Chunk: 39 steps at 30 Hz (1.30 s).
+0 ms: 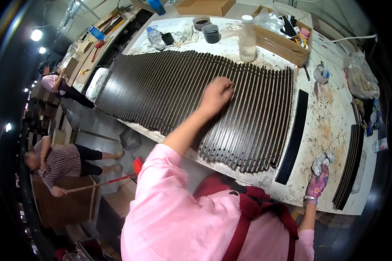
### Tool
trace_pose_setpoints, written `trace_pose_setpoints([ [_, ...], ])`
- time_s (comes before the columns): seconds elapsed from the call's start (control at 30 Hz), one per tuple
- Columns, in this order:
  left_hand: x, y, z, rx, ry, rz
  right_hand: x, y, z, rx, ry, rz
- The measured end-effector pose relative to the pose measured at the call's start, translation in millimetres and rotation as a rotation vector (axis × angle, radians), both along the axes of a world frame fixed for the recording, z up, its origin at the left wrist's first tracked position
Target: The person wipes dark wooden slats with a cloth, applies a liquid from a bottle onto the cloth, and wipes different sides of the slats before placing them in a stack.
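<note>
Worktop (320, 124): slats (161, 89), likely to skew if curled left hand (217, 93) over them, hold unclear, drags; right hand (316, 187), right of slats, clasps wad (321, 162).

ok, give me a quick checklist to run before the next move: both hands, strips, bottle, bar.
1. Right hand has the rag: ok, held in a pink glove.
2. Left hand gloved: not ok, bare.
3. Left hand empty: cannot tell, fingers curled over the strips, slightly blurred.
4. Strips side by side: ok, though their far ends form a wavy line.
5. Bottle upright and capped: ok.
6. Bar apart from the strips: ok, gap visible.
</note>
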<state>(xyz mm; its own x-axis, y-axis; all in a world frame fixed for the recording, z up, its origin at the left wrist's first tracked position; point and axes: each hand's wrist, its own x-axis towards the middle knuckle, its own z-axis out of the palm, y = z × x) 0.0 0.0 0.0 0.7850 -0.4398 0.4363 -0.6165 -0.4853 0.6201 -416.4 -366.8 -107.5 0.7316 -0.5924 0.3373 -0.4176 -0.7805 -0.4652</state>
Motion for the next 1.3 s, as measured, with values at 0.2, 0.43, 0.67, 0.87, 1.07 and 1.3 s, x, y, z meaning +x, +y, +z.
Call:
trace_pose_setpoints([
  [0.2,173,97,9,-0.022,-0.133,0.351,36,48,2,0.003,-0.011,-0.091],
  [0.43,332,145,-20,0.538,-0.05,0.426,48,57,3,-0.134,0.221,-0.233],
  [0.67,412,115,-66,0.865,0.114,0.406,53,64,4,-0.131,0.345,-0.382],
  [0.87,457,158,-125,0.737,0.0,0.346,87,65,41,-0.148,0.286,-0.509],
  [1.07,401,145,-61,0.518,-0.042,0.223,74,76,41,-0.163,0.409,-0.477],
  [1.3,338,111,-52,-0.131,0.316,-0.234,64,82,37,-0.088,0.398,-0.501],
])
